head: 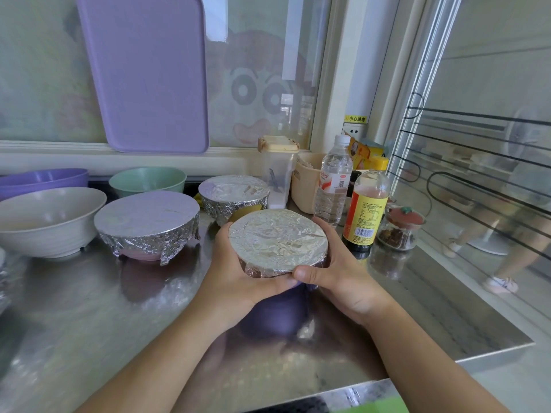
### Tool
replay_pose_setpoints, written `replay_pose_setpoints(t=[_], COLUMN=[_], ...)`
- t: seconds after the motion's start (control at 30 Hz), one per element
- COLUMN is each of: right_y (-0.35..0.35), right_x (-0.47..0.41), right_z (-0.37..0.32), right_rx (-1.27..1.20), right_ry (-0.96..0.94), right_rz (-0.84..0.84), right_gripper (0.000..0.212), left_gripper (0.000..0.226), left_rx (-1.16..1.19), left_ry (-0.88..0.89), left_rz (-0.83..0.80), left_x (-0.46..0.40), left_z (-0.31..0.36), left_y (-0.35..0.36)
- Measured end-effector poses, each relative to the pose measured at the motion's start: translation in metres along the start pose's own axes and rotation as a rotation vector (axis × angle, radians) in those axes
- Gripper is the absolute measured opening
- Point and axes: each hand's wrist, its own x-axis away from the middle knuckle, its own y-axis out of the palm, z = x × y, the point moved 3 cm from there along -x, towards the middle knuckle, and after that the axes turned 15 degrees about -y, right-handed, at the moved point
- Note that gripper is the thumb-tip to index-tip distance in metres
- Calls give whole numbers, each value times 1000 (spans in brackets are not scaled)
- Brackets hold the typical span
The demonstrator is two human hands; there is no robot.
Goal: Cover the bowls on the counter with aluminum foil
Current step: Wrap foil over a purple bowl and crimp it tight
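Observation:
A small purple bowl [277, 305] with foil [278, 241] stretched over its top is held above the steel counter [89, 308]. My left hand [238, 272] grips its left side and my right hand [337, 275] grips its right side, thumb on the foil rim. Behind it stand two more foil-covered bowls, a wide one [147, 225] at centre left and a yellow one [234, 196] further back. Uncovered bowls sit to the left: a beige one [50, 222], a green one [147, 180] and a purple one [44, 178].
A water bottle [334, 181], a dark sauce bottle [365, 210], a small glass jar [399, 228], a clear canister [277, 171] and a beige holder [307, 186] crowd the back right. A purple board [146, 73] leans on the window. The counter's edge runs at the right and front.

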Motion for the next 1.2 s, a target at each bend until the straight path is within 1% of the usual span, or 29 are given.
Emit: replay_pose_setpoints(t=[0.07,0.13,0.2,0.27,0.37,0.47,0.6,0.7,0.8,0.87,1.0,1.03,1.1,1.17,1.2], right_y=[-1,-2,-3,-4,-5,-6,-8,-8,-8,-8,-8,-9,-11,-13,-13], right_x=[0,1,1,1,1,1,1,1,2,3,7,7,6,5,5], right_z=[-1,-1,-2,-2,-3,-2,0,1,3,2,-8,-10,-10,-9,-9], right_rx=[32,65,96,133,169,201,204,210,197,168,56,36,29,47,64], right_ry=[-11,-13,-21,-32,-45,-59,-67,-66,-61,-53,-50,-41,-28,-28,-33], right_rz=[-21,-17,-11,-15,-4,-7,-8,-10,-36,-67,-123,-118,-87,-54,-46], right_gripper=[120,120,122,123,124,119,113,114,117,118,102,103,114,123,123], left_gripper=[109,119,122,117,97,87,107,113,116,113,109,107,105,104,102], left_rx=[-19,-22,-31,-59,-114,-136,-144,-146,-161,-158,-109,-89,-70,-83,-100], left_ry=[-9,-44,-77,-83,-51,-18,-30,-54,-81,-99,-146,-156,-158,-148,-143], left_rz=[-15,-51,-84,-82,-50,-26,-13,15,18,-13,-148,-166,-175,-166,-164], left_x=[-2,-2,-2,-3,-4,-6,-11,-9,-5,-4,-9,-10,-11,-10,-10], left_z=[-3,-3,1,4,7,5,-4,-7,-6,-4,-4,-5,-5,-4,-4], left_y=[-2,-6,-10,-14,-16,-17,-24,-25,-25,-27,-40,-44,-48,-48,-48])
